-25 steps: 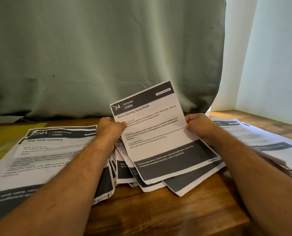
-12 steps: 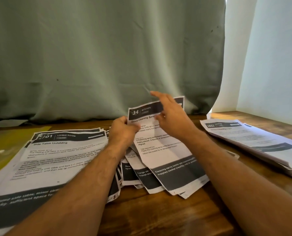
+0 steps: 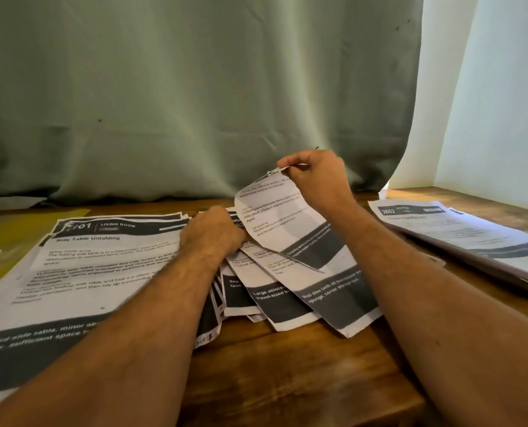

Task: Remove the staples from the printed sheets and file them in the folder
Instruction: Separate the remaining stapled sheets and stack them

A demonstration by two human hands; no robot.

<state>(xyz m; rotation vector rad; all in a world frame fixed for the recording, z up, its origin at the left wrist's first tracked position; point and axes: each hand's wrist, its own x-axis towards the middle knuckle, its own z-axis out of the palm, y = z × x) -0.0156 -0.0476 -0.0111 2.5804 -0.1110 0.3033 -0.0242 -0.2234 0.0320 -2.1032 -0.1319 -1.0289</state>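
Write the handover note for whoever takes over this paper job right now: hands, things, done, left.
Right hand: pinches the top corner of the top sheet, peeled up off the fanned bundle.
Left hand: presses on the bundle's upper left corner.
Living Room stack lies left, the 2652 stack right, a yellow folder far left on the wooden table.
Done: cannot tell whether any staples are out.
Left: free the sheets, then file them in the folder.

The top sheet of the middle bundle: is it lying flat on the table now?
No, the right hand pinches the top sheet by its upper corner and lifts it off the bundle.
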